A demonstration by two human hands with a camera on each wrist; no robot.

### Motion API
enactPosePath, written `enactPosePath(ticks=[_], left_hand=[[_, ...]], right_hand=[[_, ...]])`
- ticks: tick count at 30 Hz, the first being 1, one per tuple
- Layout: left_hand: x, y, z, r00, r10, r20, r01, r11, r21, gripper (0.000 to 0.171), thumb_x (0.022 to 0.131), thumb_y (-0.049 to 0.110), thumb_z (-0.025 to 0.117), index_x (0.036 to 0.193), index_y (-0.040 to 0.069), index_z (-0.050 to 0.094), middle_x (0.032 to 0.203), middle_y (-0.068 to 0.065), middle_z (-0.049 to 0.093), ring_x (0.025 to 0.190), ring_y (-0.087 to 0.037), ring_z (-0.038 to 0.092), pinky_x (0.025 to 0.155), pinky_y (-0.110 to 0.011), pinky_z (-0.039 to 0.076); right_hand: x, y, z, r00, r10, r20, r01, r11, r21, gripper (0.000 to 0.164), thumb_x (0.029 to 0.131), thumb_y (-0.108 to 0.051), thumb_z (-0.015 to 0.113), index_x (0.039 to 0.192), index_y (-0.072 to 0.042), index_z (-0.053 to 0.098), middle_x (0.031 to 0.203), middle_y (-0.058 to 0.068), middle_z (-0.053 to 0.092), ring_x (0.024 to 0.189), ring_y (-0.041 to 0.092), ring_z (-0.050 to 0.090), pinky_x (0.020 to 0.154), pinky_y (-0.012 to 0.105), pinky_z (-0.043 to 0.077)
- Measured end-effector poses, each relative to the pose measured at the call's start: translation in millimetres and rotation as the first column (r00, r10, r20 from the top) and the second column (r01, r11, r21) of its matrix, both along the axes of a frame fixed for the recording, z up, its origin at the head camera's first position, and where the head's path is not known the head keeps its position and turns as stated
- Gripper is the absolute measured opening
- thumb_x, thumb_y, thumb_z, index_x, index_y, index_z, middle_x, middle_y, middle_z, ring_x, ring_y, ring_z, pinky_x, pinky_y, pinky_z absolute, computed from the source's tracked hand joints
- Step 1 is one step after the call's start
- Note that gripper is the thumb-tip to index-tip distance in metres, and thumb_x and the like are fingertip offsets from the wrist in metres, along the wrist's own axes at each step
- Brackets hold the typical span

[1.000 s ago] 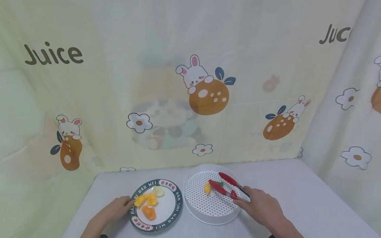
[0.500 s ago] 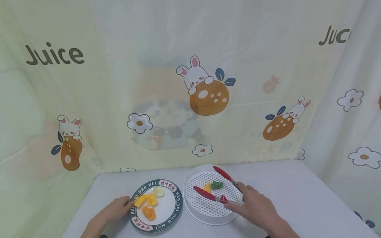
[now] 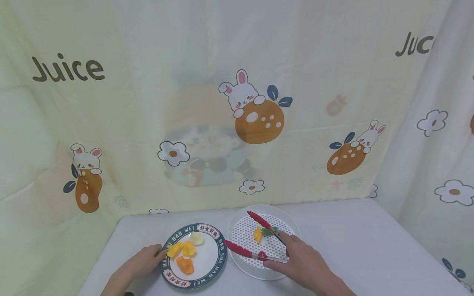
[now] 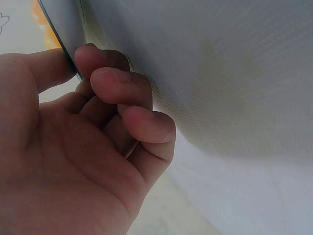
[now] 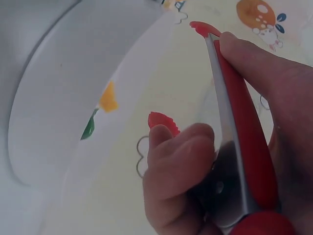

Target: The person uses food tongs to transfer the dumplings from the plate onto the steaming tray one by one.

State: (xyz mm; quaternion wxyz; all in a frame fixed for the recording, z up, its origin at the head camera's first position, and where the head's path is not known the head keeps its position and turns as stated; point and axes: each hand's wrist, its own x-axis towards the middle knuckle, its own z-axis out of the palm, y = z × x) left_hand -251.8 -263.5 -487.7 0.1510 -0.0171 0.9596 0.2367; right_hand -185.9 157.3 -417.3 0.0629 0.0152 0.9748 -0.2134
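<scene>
My left hand (image 3: 146, 260) pinches the left rim of a round plate (image 3: 208, 255) with a dark green border, thumb above and curled fingers beneath. Two yellow pieces (image 3: 189, 248), an orange piece (image 3: 184, 265) and a pale piece (image 3: 196, 238) lie on that plate. A pair of red-tipped metal tongs (image 3: 238, 249) is gripped in my right hand (image 3: 305, 262), its two arms spread and nothing between them. One tip overlaps the plate's right rim in the head view. Below the tongs, a white perforated round tray (image 3: 255, 274) holds a yellow piece (image 3: 257, 235) and a green leafy piece (image 3: 266, 232).
Plate and tray stand side by side on a white-covered table (image 3: 344, 238). Behind the table hangs a curtain (image 3: 207, 123) printed with rabbits, fruit and flowers, and another curtain stretch (image 3: 429, 164) runs along the right side.
My right hand has carried the tongs leftward over the tray toward the plate, and the tongs' arms have spread wider. The left hand and the plate have stayed put.
</scene>
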Motion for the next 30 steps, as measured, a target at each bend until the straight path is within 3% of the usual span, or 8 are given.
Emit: enactPosePath(ticks=[11, 18, 25, 30], left_hand=[[0.2, -0.5, -0.5, 1.000, -0.013, -0.016, 0.013, 1.000, 0.009, 0.028, 0.103, 0.031, 0.052, 0.097, 0.006, 0.064, 0.078, -0.002, 0.058, 0.074, -0.015, 0.054, 0.069, -0.033, 0.052], [0.1, -0.7, -1.2, 1.000, -0.013, -0.012, 0.013, 1.000, 0.008, 0.030, 0.104, 0.032, 0.052, 0.099, 0.005, 0.064, 0.079, -0.003, 0.058, 0.074, -0.016, 0.055, 0.070, -0.034, 0.052], [1.2, 1.5, 2.6, 1.000, 0.012, 0.014, -0.012, 1.000, 0.011, 0.029, 0.103, 0.029, 0.052, 0.104, 0.003, 0.064, 0.081, -0.003, 0.060, 0.077, -0.015, 0.057, 0.074, -0.036, 0.054], [0.5, 1.4, 3.3, 0.999, 0.015, 0.028, -0.016, 1.000, 0.015, 0.033, 0.103, 0.030, 0.053, 0.110, 0.001, 0.064, 0.084, -0.003, 0.062, 0.079, -0.016, 0.058, 0.076, -0.038, 0.055]], right_hand=[[6.0, -31.8, -0.8, 0.999, 0.045, 0.024, -0.044, 0.997, -0.059, 0.107, 0.060, -0.077, 0.079, 0.146, -0.020, 0.051, 0.115, 0.006, 0.065, 0.091, 0.021, 0.057, 0.073, 0.042, 0.061], [8.6, -53.2, -1.3, 0.992, 0.122, 0.031, -0.118, 0.987, -0.110, 0.103, 0.064, -0.072, 0.080, 0.145, -0.017, 0.051, 0.132, 0.014, 0.061, 0.105, 0.028, 0.058, 0.086, 0.057, 0.057], [12.5, -72.0, -13.5, 0.979, 0.184, 0.085, -0.174, 0.979, -0.108, 0.100, 0.069, -0.071, 0.077, 0.147, -0.014, 0.048, 0.140, 0.018, 0.057, 0.119, 0.041, 0.057, 0.087, 0.069, 0.051], [12.8, -83.5, -24.4, 0.966, 0.229, 0.119, -0.221, 0.972, -0.075, 0.098, 0.071, -0.069, 0.077, 0.145, -0.011, 0.049, 0.131, 0.016, 0.061, 0.103, 0.033, 0.058, 0.083, 0.061, 0.056]])
